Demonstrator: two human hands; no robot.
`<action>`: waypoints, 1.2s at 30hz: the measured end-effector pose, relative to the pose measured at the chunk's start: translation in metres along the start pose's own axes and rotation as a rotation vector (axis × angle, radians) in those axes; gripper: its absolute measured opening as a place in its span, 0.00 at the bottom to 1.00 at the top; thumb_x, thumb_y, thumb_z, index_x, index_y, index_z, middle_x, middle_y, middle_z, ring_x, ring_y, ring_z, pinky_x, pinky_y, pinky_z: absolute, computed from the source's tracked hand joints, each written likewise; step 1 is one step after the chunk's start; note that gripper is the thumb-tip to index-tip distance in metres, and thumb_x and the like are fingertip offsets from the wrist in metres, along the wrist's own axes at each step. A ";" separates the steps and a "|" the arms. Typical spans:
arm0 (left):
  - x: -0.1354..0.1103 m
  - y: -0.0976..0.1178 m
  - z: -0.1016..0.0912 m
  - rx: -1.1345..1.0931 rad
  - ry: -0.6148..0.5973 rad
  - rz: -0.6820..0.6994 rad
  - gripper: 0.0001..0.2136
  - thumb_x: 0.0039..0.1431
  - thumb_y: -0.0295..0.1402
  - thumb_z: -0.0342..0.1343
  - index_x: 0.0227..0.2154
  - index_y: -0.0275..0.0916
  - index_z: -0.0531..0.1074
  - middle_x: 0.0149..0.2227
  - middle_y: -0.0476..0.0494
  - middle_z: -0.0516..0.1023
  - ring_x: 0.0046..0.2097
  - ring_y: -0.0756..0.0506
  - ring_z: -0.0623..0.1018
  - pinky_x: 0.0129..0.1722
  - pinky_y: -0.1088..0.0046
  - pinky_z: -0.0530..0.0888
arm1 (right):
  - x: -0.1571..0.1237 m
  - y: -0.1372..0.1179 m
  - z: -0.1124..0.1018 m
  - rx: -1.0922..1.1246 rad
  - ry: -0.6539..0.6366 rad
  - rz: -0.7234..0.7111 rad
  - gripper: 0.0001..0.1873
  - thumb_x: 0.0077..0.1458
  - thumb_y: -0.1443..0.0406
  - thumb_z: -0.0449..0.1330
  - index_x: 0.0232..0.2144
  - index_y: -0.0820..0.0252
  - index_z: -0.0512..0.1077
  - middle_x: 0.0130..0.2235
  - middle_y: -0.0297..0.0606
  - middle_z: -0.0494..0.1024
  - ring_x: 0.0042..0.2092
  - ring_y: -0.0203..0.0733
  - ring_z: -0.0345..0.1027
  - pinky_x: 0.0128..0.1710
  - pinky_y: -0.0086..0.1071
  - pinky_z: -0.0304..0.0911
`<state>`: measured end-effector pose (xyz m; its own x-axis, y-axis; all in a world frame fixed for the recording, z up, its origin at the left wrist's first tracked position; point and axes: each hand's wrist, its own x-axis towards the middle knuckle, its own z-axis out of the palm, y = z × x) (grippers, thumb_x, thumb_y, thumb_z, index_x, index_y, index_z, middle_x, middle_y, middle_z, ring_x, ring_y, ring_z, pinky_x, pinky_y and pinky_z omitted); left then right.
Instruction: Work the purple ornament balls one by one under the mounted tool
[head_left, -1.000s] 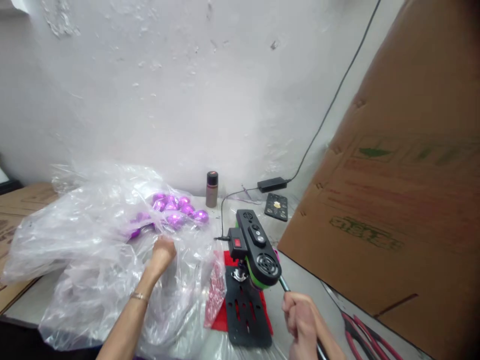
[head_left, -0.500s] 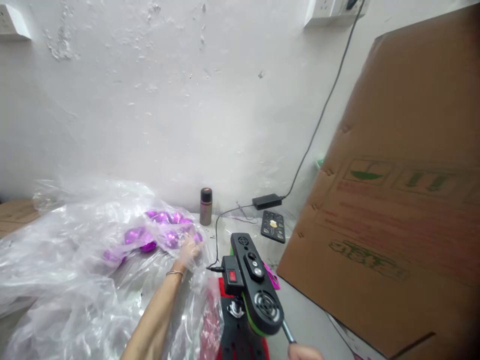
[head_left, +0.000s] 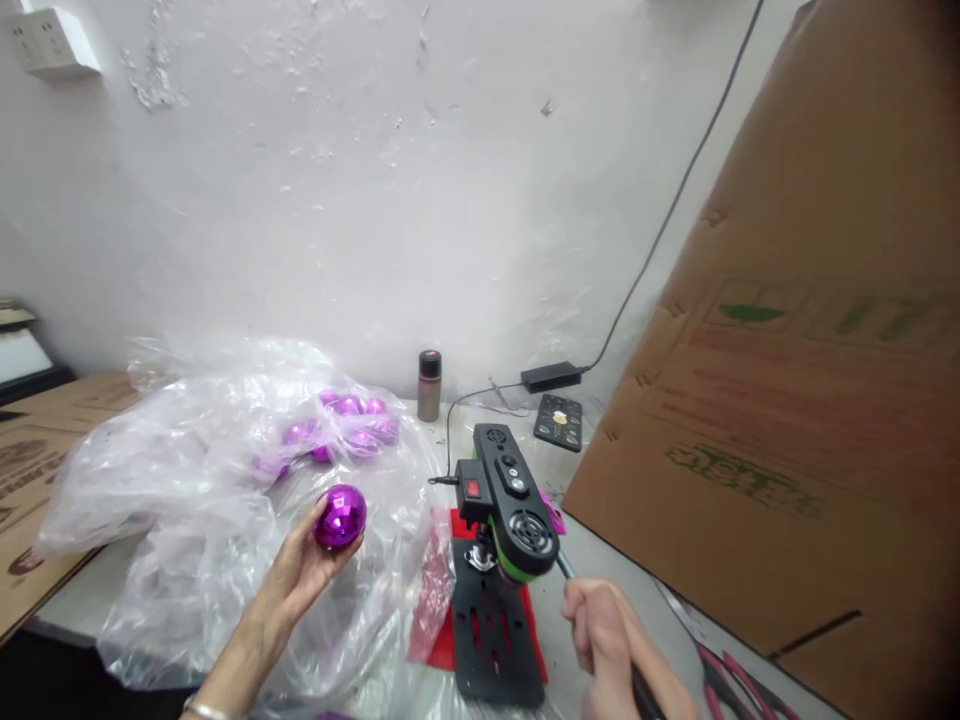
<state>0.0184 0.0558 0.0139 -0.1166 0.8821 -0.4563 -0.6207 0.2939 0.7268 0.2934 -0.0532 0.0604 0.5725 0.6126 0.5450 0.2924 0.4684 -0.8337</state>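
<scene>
My left hand (head_left: 304, 565) holds a shiny purple faceted ball (head_left: 340, 516) in its fingers, above a clear plastic bag (head_left: 225, 580). More purple balls (head_left: 352, 420) lie under the bag's film towards the wall. To the right stands a black bench machine (head_left: 517, 505) with a long rounded head, a red switch and a slotted base plate (head_left: 496, 645) on red material. My right hand (head_left: 611, 640) is wrapped round the machine's lever handle (head_left: 646, 692), whose metal rod runs to the head.
By the wall stand a dark-capped bottle (head_left: 429, 386), a black power adapter (head_left: 551, 376) and a dark phone (head_left: 559, 422). A large cardboard box (head_left: 787, 420) leans at the right, with red-handled scissors (head_left: 739, 685) below it. Flat cardboard (head_left: 52, 470) lies at the left.
My left hand has come out of the bag and nearer to me, now with a purple ball. More of my right hand shows on the lever. The whole view has shifted slightly.
</scene>
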 end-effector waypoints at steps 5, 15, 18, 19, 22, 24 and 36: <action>-0.048 -0.038 0.007 -0.173 -0.037 -0.181 0.20 0.69 0.41 0.59 0.56 0.32 0.74 0.52 0.30 0.84 0.49 0.37 0.87 0.47 0.61 0.86 | 0.006 0.003 -0.002 0.022 -0.059 -0.158 0.25 0.73 0.60 0.56 0.21 0.56 0.64 0.23 0.32 0.64 0.26 0.37 0.63 0.24 0.31 0.56; -0.040 -0.184 0.043 0.389 -0.133 0.274 0.35 0.57 0.55 0.66 0.62 0.41 0.68 0.65 0.32 0.76 0.68 0.31 0.73 0.69 0.49 0.69 | 0.004 0.002 -0.009 -0.036 -0.159 -0.178 0.21 0.75 0.64 0.51 0.25 0.56 0.64 0.25 0.30 0.64 0.29 0.36 0.63 0.29 0.29 0.60; -0.036 -0.202 0.040 0.633 -0.100 0.492 0.38 0.58 0.55 0.63 0.65 0.38 0.63 0.69 0.28 0.69 0.73 0.29 0.65 0.74 0.47 0.58 | 0.004 0.002 -0.011 -0.029 -0.176 -0.198 0.20 0.74 0.65 0.51 0.26 0.56 0.64 0.26 0.30 0.65 0.29 0.35 0.64 0.30 0.29 0.61; -0.035 -0.205 0.039 0.675 -0.083 0.521 0.39 0.58 0.54 0.63 0.66 0.38 0.62 0.70 0.27 0.68 0.74 0.28 0.64 0.74 0.46 0.59 | 0.003 0.003 -0.011 -0.029 -0.181 -0.201 0.20 0.74 0.66 0.51 0.26 0.56 0.64 0.26 0.31 0.66 0.29 0.35 0.64 0.30 0.29 0.61; -0.033 -0.210 0.037 0.757 -0.092 0.566 0.38 0.55 0.53 0.65 0.64 0.40 0.62 0.68 0.26 0.69 0.72 0.27 0.67 0.71 0.45 0.64 | 0.002 0.004 -0.012 -0.036 -0.189 -0.199 0.19 0.74 0.67 0.50 0.27 0.55 0.65 0.27 0.31 0.67 0.29 0.36 0.64 0.29 0.29 0.61; -0.031 -0.210 0.037 0.790 -0.125 0.581 0.38 0.53 0.51 0.67 0.62 0.41 0.63 0.65 0.28 0.73 0.69 0.27 0.71 0.68 0.45 0.68 | 0.002 0.004 -0.012 -0.030 -0.187 -0.205 0.18 0.73 0.67 0.50 0.27 0.56 0.65 0.27 0.31 0.67 0.29 0.35 0.64 0.29 0.29 0.62; -0.032 -0.193 0.043 0.828 -0.188 0.558 0.38 0.48 0.46 0.72 0.61 0.41 0.68 0.61 0.30 0.77 0.66 0.25 0.73 0.68 0.43 0.67 | 0.019 -0.019 -0.004 -0.085 -0.149 -0.180 0.21 0.74 0.66 0.51 0.24 0.55 0.61 0.24 0.28 0.65 0.26 0.33 0.63 0.27 0.26 0.60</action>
<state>0.1754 -0.0130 -0.0898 -0.0576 0.9940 0.0932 0.2258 -0.0780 0.9710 0.3022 -0.0530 0.0859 0.3879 0.6140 0.6874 0.4462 0.5274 -0.7230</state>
